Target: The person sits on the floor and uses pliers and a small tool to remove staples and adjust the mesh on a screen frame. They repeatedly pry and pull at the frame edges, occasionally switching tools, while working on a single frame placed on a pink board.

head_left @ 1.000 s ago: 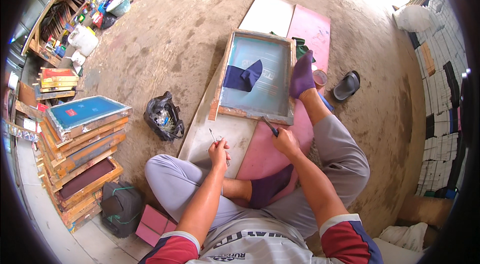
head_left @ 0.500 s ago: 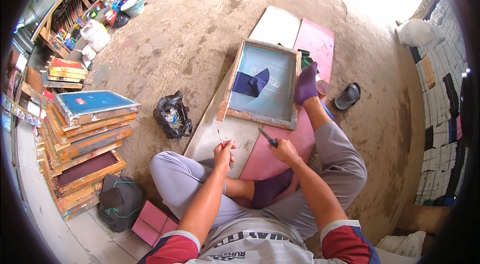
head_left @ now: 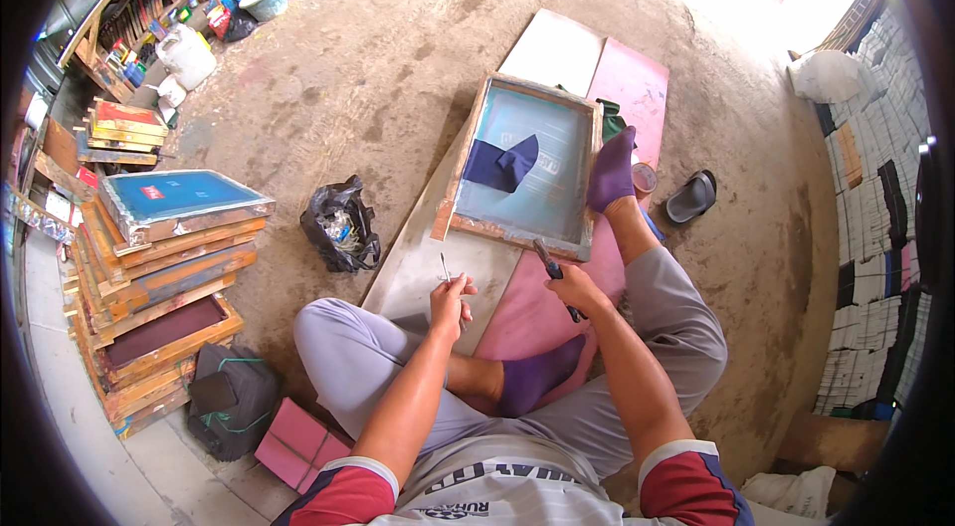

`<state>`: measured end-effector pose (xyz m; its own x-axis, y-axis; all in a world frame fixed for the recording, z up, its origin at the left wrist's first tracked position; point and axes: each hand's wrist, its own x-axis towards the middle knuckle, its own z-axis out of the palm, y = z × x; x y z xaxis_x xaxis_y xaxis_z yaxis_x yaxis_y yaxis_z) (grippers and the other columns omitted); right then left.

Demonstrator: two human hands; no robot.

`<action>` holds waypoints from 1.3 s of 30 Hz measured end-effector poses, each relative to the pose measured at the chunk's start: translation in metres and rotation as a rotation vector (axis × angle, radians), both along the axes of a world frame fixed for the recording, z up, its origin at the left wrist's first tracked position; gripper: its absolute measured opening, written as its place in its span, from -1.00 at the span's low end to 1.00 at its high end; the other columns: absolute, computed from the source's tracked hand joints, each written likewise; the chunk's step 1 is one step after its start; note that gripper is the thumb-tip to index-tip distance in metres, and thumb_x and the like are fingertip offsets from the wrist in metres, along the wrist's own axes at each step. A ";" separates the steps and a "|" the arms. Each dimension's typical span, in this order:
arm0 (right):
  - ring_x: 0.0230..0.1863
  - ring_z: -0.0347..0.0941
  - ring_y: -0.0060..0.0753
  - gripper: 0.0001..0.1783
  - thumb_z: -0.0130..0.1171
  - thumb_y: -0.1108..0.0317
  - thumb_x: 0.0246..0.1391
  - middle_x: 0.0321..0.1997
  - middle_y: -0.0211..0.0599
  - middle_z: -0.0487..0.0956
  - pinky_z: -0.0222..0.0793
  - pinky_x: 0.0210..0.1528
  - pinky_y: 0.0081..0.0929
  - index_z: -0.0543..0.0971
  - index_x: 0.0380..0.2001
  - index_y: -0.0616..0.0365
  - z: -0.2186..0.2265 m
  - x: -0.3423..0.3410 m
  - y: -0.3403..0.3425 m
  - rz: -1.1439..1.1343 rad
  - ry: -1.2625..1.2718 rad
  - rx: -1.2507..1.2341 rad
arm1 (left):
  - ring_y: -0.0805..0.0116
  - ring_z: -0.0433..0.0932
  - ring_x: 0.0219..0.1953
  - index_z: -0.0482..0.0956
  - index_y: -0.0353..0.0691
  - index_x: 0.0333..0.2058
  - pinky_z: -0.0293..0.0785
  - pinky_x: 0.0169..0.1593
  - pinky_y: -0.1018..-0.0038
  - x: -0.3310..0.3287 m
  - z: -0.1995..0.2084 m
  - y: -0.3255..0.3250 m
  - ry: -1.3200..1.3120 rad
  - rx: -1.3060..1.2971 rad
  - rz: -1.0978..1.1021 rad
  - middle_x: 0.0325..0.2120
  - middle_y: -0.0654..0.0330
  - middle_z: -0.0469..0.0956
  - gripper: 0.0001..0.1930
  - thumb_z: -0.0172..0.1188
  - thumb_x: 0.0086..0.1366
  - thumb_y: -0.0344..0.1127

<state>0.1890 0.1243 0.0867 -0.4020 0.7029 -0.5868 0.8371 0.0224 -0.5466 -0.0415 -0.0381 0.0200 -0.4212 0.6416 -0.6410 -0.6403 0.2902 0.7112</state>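
My left hand [head_left: 451, 305] is closed round a slim screwdriver-like tool [head_left: 445, 265], its thin metal shaft pointing up from the fingers. My right hand [head_left: 580, 289] grips a dark-handled tool that looks like pliers [head_left: 546, 257]; its head points away from me and the fingers hide its middle. Both hands are held over the boards between my bent legs. Just beyond them lies a wooden-framed printing screen [head_left: 537, 118] with blue-green mesh. A folded navy cloth [head_left: 502, 165] rests on that mesh.
White board [head_left: 410, 272] and pink board [head_left: 517, 299] lie beneath the screen. Left of them stands a black plastic bag [head_left: 340, 224], then stacked screen frames [head_left: 189, 210]. A grey slipper [head_left: 691, 197] and a round tub [head_left: 645, 178] are at the right. Bundled white stacks [head_left: 875, 188] line the right side.
My right hand has turned the dark tool, so its head points up more and its handle end shows below the hand. My left hand has barely shifted.
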 end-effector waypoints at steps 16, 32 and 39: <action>0.07 0.60 0.28 -0.49 0.18 0.24 0.03 -0.04 0.38 0.64 0.49 0.12 -0.03 0.61 -0.01 0.40 0.027 -0.009 0.024 0.093 -0.153 -0.009 | 0.47 0.37 -0.78 0.59 -0.33 -0.13 0.31 -0.72 0.52 0.002 -0.003 0.005 0.002 -0.016 -0.033 -0.34 0.07 0.65 -0.67 0.25 0.43 -0.12; 0.05 0.59 0.36 -0.50 0.12 0.19 0.18 -0.02 0.35 0.64 0.50 0.14 0.08 0.59 0.10 0.29 0.008 -0.018 0.015 0.108 -0.186 0.254 | 0.52 0.36 -0.80 0.63 -0.33 -0.16 0.26 -0.73 0.55 0.009 -0.007 0.015 -0.006 -0.039 -0.042 -0.41 0.13 0.65 -0.69 0.27 0.43 -0.13; -0.05 0.62 0.35 -0.64 0.14 0.15 0.25 -0.17 0.26 0.68 0.50 0.04 0.18 0.62 -0.10 0.22 -0.005 -0.013 -0.004 0.007 -0.238 0.242 | 0.53 0.36 -0.79 0.63 -0.33 -0.15 0.26 -0.72 0.56 0.010 -0.004 0.013 -0.014 -0.056 -0.048 -0.39 0.12 0.65 -0.68 0.24 0.45 -0.13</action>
<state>0.1757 0.1205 0.0820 -0.2794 0.8309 -0.4813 0.9398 0.1339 -0.3143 -0.0311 -0.0254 0.0161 -0.3820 0.6236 -0.6821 -0.6343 0.3599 0.6842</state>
